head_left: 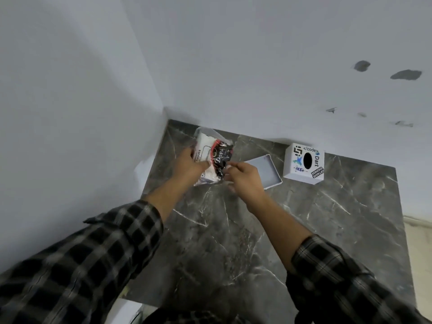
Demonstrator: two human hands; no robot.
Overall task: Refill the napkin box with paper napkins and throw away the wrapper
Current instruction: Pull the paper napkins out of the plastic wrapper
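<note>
A pack of white paper napkins in a clear wrapper (210,153) with a black and red label is held above the far left corner of the dark marble counter (257,230). My left hand (191,164) grips its left side. My right hand (245,178) pinches the wrapper's near right edge. The white napkin box (304,163), a cube with stickers and an oval hole, lies on its side near the back wall. Its flat white lid or base (268,174) lies open side up between the box and my right hand.
White walls close the counter on the left and at the back. The counter's right edge drops off past the box, with a pale floor strip (418,230) beyond. A white object (124,312) shows below the counter's near edge.
</note>
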